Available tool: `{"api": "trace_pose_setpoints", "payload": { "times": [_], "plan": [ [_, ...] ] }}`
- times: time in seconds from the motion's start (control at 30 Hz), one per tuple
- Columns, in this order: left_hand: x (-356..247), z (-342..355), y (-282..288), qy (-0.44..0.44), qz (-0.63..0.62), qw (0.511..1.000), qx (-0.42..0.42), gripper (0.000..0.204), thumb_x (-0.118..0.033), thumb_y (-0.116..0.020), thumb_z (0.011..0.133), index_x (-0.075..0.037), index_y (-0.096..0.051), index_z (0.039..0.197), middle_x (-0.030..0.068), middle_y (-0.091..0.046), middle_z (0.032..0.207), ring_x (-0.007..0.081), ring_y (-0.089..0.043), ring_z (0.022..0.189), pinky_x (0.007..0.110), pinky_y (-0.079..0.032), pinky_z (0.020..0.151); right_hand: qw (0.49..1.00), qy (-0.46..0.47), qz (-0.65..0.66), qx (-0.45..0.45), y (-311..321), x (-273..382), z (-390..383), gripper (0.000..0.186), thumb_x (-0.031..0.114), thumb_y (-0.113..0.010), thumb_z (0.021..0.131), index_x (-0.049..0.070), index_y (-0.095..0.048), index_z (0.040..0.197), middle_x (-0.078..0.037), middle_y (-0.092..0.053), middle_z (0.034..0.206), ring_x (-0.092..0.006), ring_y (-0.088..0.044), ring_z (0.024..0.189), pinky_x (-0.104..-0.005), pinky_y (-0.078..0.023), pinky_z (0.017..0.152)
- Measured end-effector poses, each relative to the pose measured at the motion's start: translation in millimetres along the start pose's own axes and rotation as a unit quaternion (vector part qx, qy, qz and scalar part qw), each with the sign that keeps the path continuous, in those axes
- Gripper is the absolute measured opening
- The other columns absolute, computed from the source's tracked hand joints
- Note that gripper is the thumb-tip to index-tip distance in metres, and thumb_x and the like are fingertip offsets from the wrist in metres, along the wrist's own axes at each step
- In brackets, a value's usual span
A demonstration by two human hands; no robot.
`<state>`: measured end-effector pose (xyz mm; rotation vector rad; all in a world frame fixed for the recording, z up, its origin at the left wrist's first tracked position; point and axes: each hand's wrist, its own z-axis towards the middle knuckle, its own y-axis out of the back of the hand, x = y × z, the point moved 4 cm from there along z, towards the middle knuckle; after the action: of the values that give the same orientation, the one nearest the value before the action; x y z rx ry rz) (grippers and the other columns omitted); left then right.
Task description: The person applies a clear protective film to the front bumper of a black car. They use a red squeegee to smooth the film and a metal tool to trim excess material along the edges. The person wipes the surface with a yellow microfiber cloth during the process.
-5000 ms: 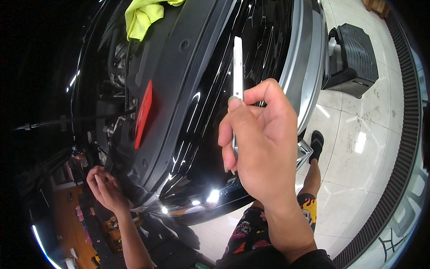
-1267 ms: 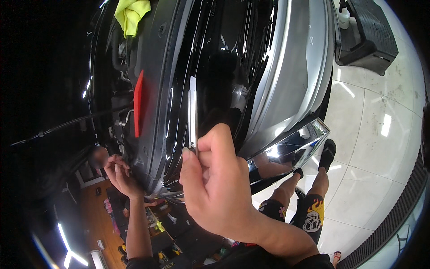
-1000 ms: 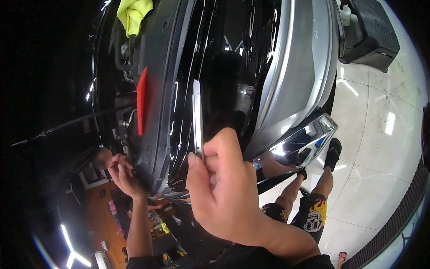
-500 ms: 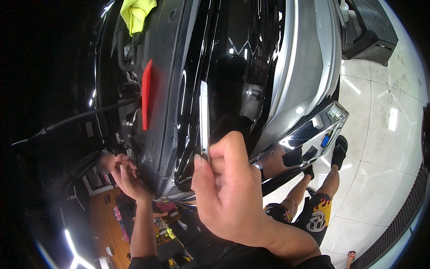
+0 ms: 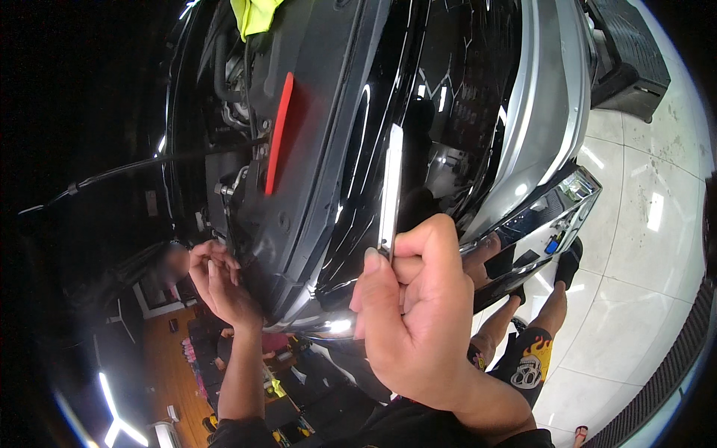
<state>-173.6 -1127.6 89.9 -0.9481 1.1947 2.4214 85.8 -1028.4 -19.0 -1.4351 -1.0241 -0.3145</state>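
Pointing outward, presumably for tip control, the slim knife (image 5: 390, 196) is pinched by the right hand (image 5: 420, 321), while the left hand (image 5: 230, 293) is held apart, loosely uncurled.

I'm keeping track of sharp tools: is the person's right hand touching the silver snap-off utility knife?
Touching. The head view shows the right hand pinching the silver snap-off utility knife near its lower end, thumb against it.

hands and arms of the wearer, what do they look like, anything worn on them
The left hand and right hand are bare: no gloves, rings or watch show. The forearms are bare too. Black sleeves show at the lower edge, plain as far as visible.
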Motion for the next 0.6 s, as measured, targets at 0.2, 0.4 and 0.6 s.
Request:
{"api": "trace_pose_setpoints", "payload": {
  "times": [0.2,0.4,0.6],
  "plan": [
    [2,-3,-1,0.006,-0.012,1.0,-0.002,0.03,-0.021,-0.046,0.106,0.0,-0.053,0.126,0.0109,-0.061,0.111,0.0104,-0.055,0.082,0.022,-0.037,0.064,1.0,-0.02,-0.01,0.002,-1,1,-7,0.016,-0.002,-0.052,0.105,0.0,-0.036,0.104,-0.008,-0.06,0.068,-0.0054,-0.054,0.048,-0.0201,-0.042,0.045],
    [-3,-3,-8,-0.003,-0.003,1.0,0.003,0.029,-0.02,-0.047,0.105,0.0,-0.053,0.125,0.0102,-0.061,0.11,0.0101,-0.055,0.082,0.022,-0.037,0.065,0.999,-0.031,0.014,0.008,-1,0,-13,0.016,-0.002,-0.051,0.105,0.0,-0.035,0.104,-0.009,-0.06,0.069,-0.006,-0.055,0.049,-0.0204,-0.043,0.045],
    [-1,-3,-4,0.0,-0.011,1.0,0.022,0.028,-0.02,-0.042,0.108,-0.002,-0.052,0.126,0.0094,-0.061,0.112,0.0103,-0.056,0.084,0.022,-0.038,0.066,0.999,-0.03,0.02,0.0,-7,-3,-16,0.016,-0.002,-0.051,0.105,0.0,-0.036,0.104,-0.009,-0.06,0.069,-0.0062,-0.055,0.049,-0.0203,-0.043,0.046]
  ]
}}
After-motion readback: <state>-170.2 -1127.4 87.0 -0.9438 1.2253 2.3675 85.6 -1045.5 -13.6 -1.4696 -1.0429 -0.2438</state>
